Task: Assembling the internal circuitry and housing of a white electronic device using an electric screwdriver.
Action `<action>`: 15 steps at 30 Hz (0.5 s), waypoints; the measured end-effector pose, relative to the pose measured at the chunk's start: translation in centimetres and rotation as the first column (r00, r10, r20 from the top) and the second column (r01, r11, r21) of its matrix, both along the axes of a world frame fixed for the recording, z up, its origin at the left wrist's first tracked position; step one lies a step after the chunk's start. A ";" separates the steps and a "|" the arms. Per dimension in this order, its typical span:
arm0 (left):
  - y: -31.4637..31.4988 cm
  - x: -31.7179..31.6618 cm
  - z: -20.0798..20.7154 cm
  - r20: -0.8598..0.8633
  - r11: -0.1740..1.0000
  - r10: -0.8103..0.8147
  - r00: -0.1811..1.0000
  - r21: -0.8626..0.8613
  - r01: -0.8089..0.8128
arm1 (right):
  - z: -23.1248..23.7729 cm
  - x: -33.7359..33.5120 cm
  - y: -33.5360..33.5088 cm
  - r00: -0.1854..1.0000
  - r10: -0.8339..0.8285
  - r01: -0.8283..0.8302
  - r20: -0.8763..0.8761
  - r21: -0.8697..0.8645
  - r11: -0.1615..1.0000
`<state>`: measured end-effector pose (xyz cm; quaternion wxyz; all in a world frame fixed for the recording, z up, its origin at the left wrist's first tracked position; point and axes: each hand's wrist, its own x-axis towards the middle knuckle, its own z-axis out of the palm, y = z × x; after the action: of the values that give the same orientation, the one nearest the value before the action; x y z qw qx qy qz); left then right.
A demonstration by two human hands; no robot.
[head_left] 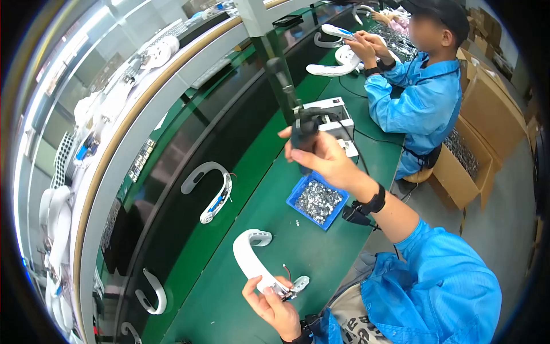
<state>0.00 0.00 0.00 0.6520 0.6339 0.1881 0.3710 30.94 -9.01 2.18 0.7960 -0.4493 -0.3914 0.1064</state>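
I record a white, curved plastic housing (250,261) at lower centre, its lower end grasped by the left hand (274,309). Just above centre, the right hand (327,161) grips a black cylindrical tool (304,135); right of centre sits a blue rectangular tray (327,226) of small silvery parts (317,202).

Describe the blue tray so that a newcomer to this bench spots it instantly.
Find the green workbench across the middle, then the right hand raised over it with a black tool. Just below that hand in the picture lies the blue tray: unlike the white curved part in the left hand, it is four-sided and filled with small silvery pieces.
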 end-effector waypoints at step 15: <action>-6.6 3.7 -0.8 -0.002 0.993 0.010 1.000 -0.115 -0.010 | -4.3 5.8 -8.3 0.975 -0.220 0.219 -0.040 -0.031 0.975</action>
<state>3.72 -6.59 -0.81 0.6856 0.5944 0.2129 0.3623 36.69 -17.28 -2.14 0.8051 -0.4980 -0.3205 0.0327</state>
